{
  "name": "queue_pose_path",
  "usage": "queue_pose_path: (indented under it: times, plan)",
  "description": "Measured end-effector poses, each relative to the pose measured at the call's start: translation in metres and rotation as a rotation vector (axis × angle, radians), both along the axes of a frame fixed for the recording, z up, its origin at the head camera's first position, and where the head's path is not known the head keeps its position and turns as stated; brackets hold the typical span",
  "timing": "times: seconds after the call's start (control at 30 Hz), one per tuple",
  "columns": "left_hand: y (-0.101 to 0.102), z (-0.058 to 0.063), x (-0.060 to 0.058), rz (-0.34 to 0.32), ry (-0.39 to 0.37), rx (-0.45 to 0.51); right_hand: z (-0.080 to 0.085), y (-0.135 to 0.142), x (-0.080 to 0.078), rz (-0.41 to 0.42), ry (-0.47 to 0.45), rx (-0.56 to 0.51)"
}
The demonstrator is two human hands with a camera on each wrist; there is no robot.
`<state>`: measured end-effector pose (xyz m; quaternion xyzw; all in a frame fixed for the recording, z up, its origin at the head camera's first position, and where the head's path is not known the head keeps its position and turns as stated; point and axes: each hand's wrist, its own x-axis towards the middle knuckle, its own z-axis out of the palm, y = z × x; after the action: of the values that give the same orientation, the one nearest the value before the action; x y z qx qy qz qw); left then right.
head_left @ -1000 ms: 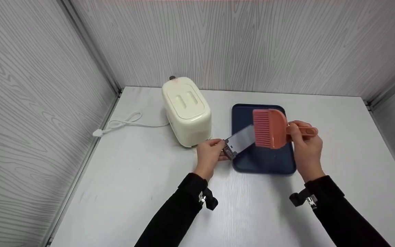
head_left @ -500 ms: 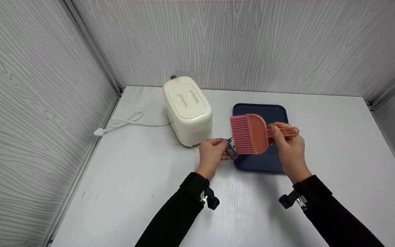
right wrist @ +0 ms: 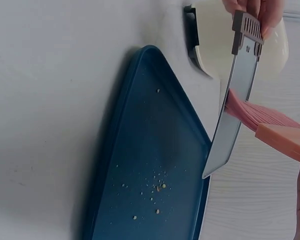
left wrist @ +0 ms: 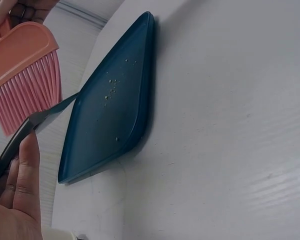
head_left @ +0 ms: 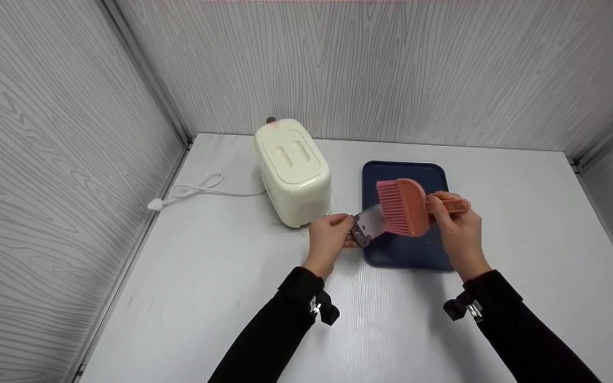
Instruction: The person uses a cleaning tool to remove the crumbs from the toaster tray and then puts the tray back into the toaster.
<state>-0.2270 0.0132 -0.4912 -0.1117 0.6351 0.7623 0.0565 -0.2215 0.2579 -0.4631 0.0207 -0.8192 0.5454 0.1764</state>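
My left hand [head_left: 329, 239] pinches the dark grey end of a flat metal crumb tray [right wrist: 230, 132], which slants over the navy tray [head_left: 410, 255]. In my right hand [head_left: 461, 234] is the handle of an orange brush [head_left: 415, 207]. Its pink bristles [right wrist: 250, 112] touch the crumb tray's upper face and bend against it, as the right wrist view shows. On the navy tray lie scattered crumbs [right wrist: 160, 187]. Part of the crumb tray is hidden behind the brush in the head view.
A cream toaster [head_left: 293, 175] stands just left of the navy tray, beyond my left hand. Its white cord and plug [head_left: 156, 204] lie on the table to the left. Grey wood-patterned panels [head_left: 338, 69] enclose the table at the back and sides.
The brush first went left over the crumb tray to near its handle end, then came part of the way back right. My left hand and the crumb tray have barely moved.
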Motion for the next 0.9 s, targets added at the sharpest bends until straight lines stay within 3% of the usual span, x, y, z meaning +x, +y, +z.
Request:
queue_pose_path:
  times: [0.23,0.9]
  plan:
    - [-0.001,-0.002,-0.001,-0.008,0.012,-0.003,-0.004,0.009,-0.003,-0.046,0.011,0.095]
    - [0.000,-0.002,0.002,-0.008,0.005,-0.031,-0.010,0.025,-0.009,-0.109,0.105,0.112]
